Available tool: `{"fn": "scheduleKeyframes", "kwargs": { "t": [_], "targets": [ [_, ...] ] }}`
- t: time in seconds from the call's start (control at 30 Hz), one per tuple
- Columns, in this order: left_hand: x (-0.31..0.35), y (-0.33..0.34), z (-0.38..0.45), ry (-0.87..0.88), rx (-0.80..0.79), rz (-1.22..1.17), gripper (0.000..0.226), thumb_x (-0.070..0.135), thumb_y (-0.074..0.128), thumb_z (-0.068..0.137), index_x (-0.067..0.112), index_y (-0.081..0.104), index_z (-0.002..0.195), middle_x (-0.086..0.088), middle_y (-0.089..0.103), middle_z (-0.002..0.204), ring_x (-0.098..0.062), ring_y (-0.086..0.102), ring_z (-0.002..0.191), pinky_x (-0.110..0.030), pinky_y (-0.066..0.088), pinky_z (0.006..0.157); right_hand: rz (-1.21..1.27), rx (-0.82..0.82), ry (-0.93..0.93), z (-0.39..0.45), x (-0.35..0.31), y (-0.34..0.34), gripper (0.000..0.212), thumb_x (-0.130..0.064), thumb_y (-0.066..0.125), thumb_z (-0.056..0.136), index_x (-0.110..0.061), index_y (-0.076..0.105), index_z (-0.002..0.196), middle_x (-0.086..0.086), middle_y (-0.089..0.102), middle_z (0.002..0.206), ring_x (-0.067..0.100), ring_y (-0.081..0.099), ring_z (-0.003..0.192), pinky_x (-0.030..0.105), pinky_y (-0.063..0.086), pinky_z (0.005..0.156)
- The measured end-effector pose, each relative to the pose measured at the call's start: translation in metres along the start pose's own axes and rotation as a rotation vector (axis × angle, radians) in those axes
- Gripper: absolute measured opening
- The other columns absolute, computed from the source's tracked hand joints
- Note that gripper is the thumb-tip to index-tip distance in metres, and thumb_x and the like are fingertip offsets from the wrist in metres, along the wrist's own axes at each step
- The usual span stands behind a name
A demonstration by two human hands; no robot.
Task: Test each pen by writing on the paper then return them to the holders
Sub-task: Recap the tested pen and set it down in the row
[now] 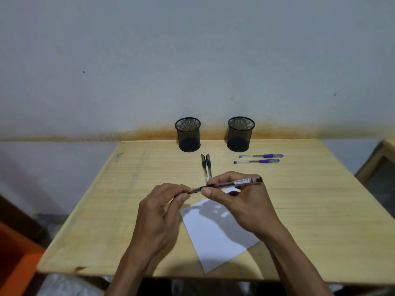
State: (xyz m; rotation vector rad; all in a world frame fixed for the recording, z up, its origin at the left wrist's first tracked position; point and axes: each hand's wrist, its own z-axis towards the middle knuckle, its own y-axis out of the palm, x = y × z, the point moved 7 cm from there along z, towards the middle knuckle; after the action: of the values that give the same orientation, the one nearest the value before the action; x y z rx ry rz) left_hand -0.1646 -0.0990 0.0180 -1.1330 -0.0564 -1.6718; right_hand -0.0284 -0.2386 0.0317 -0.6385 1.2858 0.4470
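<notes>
A pale wooden table [310,210] stands against a grey wall [128,60] that carries a rusty orange stain along its base; a white sheet of paper [215,238] lies tilted near the table's front edge, with faint scribbles at its upper left corner. Two black wire-mesh pen holders, the left holder [188,134] and the right holder [240,133], stand upright at the back edge, well apart. The left hand [158,212] pinches the tip end of a black clear-barrelled pen [230,183], which is held level above the paper; the right hand [237,199] grips the barrel between thumb and fingers. Two black pens [206,167] lie side by side, touching, in front of the left holder; two blue pens [258,158] lie parallel, just apart, in front of the right holder.
</notes>
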Motion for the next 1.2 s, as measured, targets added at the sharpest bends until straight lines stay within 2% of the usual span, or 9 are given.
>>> {"fn": "scheduleKeyframes", "kwargs": {
  "t": [0.2, 0.43, 0.57, 0.63, 0.7, 0.8, 0.93, 1.07, 1.2],
  "targets": [
    [0.014, -0.007, 0.008, 0.061, 0.011, -0.023, 0.014, 0.016, 0.063, 0.090, 0.017, 0.075, 0.096, 0.011, 0.071, 0.092, -0.007, 0.067, 0.090, -0.015, 0.046, 0.078, 0.102, 0.010, -0.048, 0.004, -0.003, 0.012, 0.015, -0.017, 0.088, 0.072, -0.012, 0.079, 0.083, -0.007, 0.078, 0.076, 0.003, 0.068, 0.074, 0.015, 0.052, 0.065],
    [0.025, -0.012, 0.016, 0.164, 0.034, -0.004, 0.020, 0.024, 0.059, 0.093, 0.014, 0.075, 0.097, 0.009, 0.070, 0.093, -0.008, 0.067, 0.089, -0.016, 0.048, 0.077, 0.161, 0.015, -0.087, 0.005, -0.007, 0.012, 0.018, -0.012, 0.088, 0.071, -0.007, 0.079, 0.086, -0.009, 0.076, 0.073, 0.000, 0.068, 0.069, 0.014, 0.049, 0.059],
    [0.022, -0.011, 0.014, 0.195, 0.025, 0.035, 0.013, 0.016, 0.064, 0.091, 0.014, 0.075, 0.098, 0.011, 0.070, 0.094, -0.007, 0.067, 0.090, -0.019, 0.050, 0.077, 0.120, 0.010, -0.106, 0.004, -0.007, 0.002, 0.032, -0.029, 0.089, 0.060, -0.021, 0.081, 0.090, -0.003, 0.077, 0.083, 0.010, 0.071, 0.080, 0.025, 0.057, 0.068],
    [0.018, -0.014, 0.013, 0.193, 0.029, 0.049, 0.013, 0.013, 0.065, 0.089, 0.013, 0.075, 0.097, 0.011, 0.070, 0.093, -0.007, 0.067, 0.089, -0.020, 0.050, 0.077, 0.148, 0.091, -0.142, 0.004, -0.007, -0.014, 0.041, -0.032, 0.090, 0.057, -0.029, 0.080, 0.097, -0.002, 0.075, 0.090, 0.009, 0.067, 0.085, 0.027, 0.057, 0.072],
    [0.014, -0.016, 0.015, 0.198, 0.015, 0.080, 0.013, 0.012, 0.064, 0.089, 0.013, 0.075, 0.096, 0.012, 0.069, 0.092, -0.008, 0.066, 0.087, -0.022, 0.050, 0.076, -0.085, 0.201, -0.305, 0.004, -0.015, -0.030, 0.041, -0.039, 0.089, 0.063, -0.033, 0.078, 0.102, -0.008, 0.070, 0.097, 0.012, 0.062, 0.092, 0.025, 0.052, 0.077],
    [0.013, -0.012, 0.019, 0.221, -0.029, 0.125, 0.012, 0.014, 0.063, 0.091, 0.014, 0.074, 0.096, 0.012, 0.069, 0.092, -0.013, 0.065, 0.086, -0.029, 0.050, 0.074, -0.522, 0.189, -0.583, 0.004, -0.027, -0.019, 0.026, -0.046, 0.078, 0.078, -0.030, 0.080, 0.098, -0.009, 0.068, 0.091, 0.018, 0.055, 0.089, 0.028, 0.046, 0.077],
    [0.013, -0.007, 0.024, 0.226, -0.045, 0.138, 0.012, 0.017, 0.062, 0.093, 0.015, 0.073, 0.095, 0.011, 0.068, 0.091, -0.015, 0.063, 0.085, -0.032, 0.049, 0.073, -0.842, 0.171, -0.695, 0.005, -0.026, -0.001, 0.015, -0.037, 0.074, 0.085, -0.027, 0.082, 0.092, -0.010, 0.068, 0.081, 0.022, 0.053, 0.079, 0.036, 0.042, 0.065],
    [-0.003, -0.002, 0.027, 0.093, -0.074, 0.086, 0.021, 0.029, 0.065, 0.092, 0.022, 0.072, 0.111, 0.017, 0.067, 0.099, -0.006, 0.063, 0.096, -0.029, 0.049, 0.080, -0.975, 0.107, -0.575, 0.011, -0.010, 0.009, 0.007, -0.032, 0.080, 0.084, -0.027, 0.079, 0.088, -0.009, 0.064, 0.078, 0.022, 0.054, 0.077, 0.035, 0.040, 0.065],
    [-0.043, 0.013, 0.014, -0.204, -0.209, 0.241, 0.075, 0.062, 0.067, 0.079, 0.035, 0.043, 0.145, 0.024, 0.051, 0.127, -0.002, 0.045, 0.123, -0.029, 0.040, 0.099, -0.798, 0.160, -0.246, 0.033, 0.012, 0.000, 0.010, -0.034, 0.071, 0.091, -0.027, 0.078, 0.091, -0.009, 0.065, 0.080, 0.016, 0.053, 0.086, 0.035, 0.040, 0.077]
  ]
}}
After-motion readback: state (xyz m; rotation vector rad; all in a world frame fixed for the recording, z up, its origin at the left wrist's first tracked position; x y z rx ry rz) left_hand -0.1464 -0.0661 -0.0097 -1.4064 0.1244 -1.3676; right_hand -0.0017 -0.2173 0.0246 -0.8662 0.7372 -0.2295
